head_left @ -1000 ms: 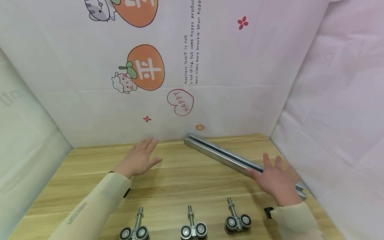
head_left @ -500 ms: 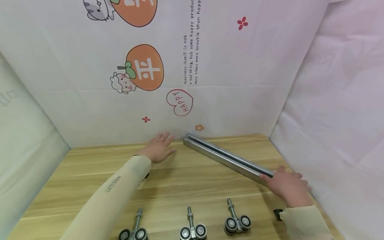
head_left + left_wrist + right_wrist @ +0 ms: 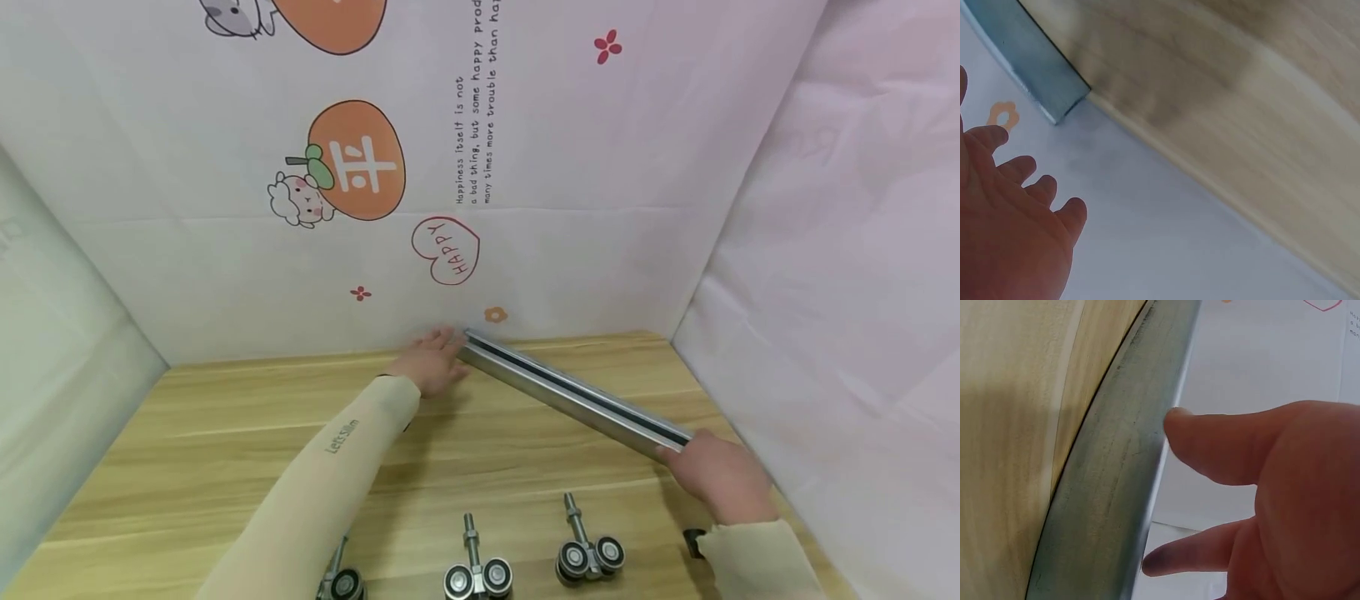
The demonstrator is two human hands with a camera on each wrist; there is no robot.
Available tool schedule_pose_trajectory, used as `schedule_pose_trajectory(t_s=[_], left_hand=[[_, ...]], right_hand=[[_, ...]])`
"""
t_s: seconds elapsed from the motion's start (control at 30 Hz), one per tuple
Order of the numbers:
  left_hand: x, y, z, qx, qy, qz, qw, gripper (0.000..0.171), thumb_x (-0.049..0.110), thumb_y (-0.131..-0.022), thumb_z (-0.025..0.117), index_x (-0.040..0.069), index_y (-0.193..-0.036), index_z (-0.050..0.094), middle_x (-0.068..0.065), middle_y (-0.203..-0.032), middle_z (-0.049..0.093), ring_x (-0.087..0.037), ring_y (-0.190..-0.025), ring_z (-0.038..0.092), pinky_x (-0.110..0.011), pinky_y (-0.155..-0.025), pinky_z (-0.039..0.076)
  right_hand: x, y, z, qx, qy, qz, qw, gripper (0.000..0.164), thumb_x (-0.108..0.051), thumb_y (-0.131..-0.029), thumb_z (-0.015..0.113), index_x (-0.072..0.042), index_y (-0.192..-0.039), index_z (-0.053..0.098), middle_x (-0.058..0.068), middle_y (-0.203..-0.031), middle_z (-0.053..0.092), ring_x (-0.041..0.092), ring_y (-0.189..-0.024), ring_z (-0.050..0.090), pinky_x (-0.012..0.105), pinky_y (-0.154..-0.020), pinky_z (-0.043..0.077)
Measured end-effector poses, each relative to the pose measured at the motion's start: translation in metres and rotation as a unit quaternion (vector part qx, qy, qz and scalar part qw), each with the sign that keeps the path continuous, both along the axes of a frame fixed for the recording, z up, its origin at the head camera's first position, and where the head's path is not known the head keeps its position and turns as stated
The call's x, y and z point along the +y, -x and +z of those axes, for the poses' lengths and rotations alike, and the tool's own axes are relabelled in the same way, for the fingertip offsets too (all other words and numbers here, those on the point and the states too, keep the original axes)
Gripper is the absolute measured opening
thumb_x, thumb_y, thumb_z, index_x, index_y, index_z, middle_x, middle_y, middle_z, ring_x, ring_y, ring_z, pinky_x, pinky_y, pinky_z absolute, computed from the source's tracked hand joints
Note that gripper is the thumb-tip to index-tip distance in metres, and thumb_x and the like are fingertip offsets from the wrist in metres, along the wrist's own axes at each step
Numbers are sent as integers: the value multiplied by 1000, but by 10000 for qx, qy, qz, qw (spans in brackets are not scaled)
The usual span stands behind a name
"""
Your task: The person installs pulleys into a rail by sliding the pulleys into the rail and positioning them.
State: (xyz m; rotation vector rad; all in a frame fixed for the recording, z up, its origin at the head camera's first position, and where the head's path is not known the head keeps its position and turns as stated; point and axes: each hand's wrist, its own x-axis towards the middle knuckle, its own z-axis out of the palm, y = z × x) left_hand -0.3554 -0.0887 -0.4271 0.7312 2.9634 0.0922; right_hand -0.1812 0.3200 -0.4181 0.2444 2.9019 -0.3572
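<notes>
A long metal channel rail (image 3: 573, 396) lies slantwise on the wooden table, a dark slot running along its top. My left hand (image 3: 429, 362) is beside its far left end; in the left wrist view its fingers (image 3: 1040, 187) stand apart from the rail's end (image 3: 1063, 94) and hold nothing. At the near right end my right hand (image 3: 722, 477) grips the rail, thumb on the near side and the other fingers mostly hidden. The right wrist view has the thumb (image 3: 1210, 444) and one finger at the edge of the rail (image 3: 1107, 450).
Three roller trolleys with threaded bolts lie along the front: a right one (image 3: 588, 550), a middle one (image 3: 477, 571) and a left one (image 3: 341, 579), partly hidden by my left sleeve. White printed cloth (image 3: 555, 167) walls the back and sides of the wooden table (image 3: 225, 467).
My left hand has moved right to the rail's far end. The right hand has moved a little right and down, and its spread fingers have closed over the rail. The rail looks still.
</notes>
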Motion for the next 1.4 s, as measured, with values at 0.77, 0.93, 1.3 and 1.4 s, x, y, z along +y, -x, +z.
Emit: schedule_pose_trajectory(t_s=[0.77,0.93,1.3,1.4], left_hand=[[39,10,-11,-495,120,186,9985,66,51,-106,38,18,-160,22,-12,-164,13,-32,-149,9,-51,-116,16],[41,9,-10,-583,204,213,9979,67,51,-106,38,15,-160,21,-13,-164,11,-31,-149,8,-46,-117,13],[38,10,-11,-345,415,335,9980,64,52,-104,44,17,-157,33,-11,-162,23,-31,-148,18,-50,-116,16],[41,12,-12,-169,336,342,9987,63,49,-102,51,13,-153,41,-13,-157,34,-32,-144,28,-51,-115,20]], right_hand=[[1,0,-1,29,-391,154,9991,68,-56,-95,56,12,-97,62,21,-83,63,35,-71,61,56,-62,48],[1,2,-3,56,-456,228,9987,68,-54,-95,58,13,-99,61,22,-85,64,38,-74,62,58,-64,48],[4,8,-5,81,-399,236,9989,69,-53,-93,60,15,-104,58,24,-85,63,41,-77,61,59,-66,48],[8,8,-2,34,-253,138,9996,75,-56,-95,56,17,-111,55,29,-93,62,48,-84,61,60,-70,47]])
